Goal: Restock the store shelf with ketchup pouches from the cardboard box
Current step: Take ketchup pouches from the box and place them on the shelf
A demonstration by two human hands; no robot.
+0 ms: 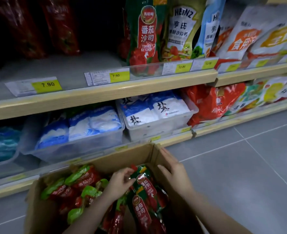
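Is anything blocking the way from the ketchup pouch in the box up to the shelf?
Nothing visible. The left hand touches the top ketchup pouch in the open cardboard box, and the bare stretch of the upper shelf beside the standing ketchup pouch is open.

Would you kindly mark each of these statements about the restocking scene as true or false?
1. The cardboard box stands on the floor in front of the shelves. True.
2. The left hand rests on the shelf edge. False: it is down in the box, fingers on the top of a ketchup pouch.
3. The right hand is on the box's right wall. True.
4. The box holds no pouches. False: it holds many red and green pouches.
5. A ketchup pouch on the shelf stands next to a Heinz pouch. True.
6. The shelf space above the two 7.90 price tags is packed to the front edge. False: its front is bare.
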